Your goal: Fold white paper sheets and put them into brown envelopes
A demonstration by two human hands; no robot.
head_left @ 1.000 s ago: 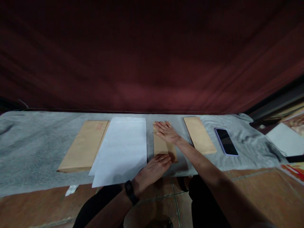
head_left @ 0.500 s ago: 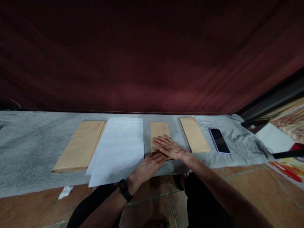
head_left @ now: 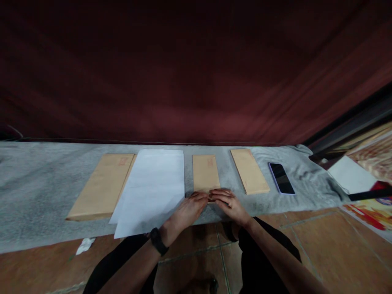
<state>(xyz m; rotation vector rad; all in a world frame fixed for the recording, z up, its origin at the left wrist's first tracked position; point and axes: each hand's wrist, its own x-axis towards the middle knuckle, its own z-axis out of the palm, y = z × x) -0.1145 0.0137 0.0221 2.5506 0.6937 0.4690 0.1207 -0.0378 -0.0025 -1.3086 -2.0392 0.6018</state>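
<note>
A brown paper envelope (head_left: 204, 173) with a small red print at its far end lies in front of me on the grey cloth. My left hand (head_left: 190, 209) bends its fingers over the envelope's near left corner. On the near right corner, my right hand (head_left: 230, 204) does the same, its fingers together and pinching the edge. The fingertips of both hands almost meet, and they hide the near end of the envelope. Left of it lie white paper sheets (head_left: 153, 183), slightly fanned and hanging over the front edge. A dark band sits on my left wrist.
A stack of larger brown envelopes (head_left: 101, 188) lies at the left, and narrow brown envelopes (head_left: 249, 171) lie to the right. Beyond those is a phone (head_left: 281, 179) in a purple case. The grey cloth (head_left: 36, 183) ends at a dark red curtain (head_left: 183, 102). White scrap (head_left: 85, 245) lies on the tiled floor.
My right hand has drawn back from lying flat on the envelope to its near right corner, fingers now bent. My left hand has shifted slightly and stays at the near left corner.
</note>
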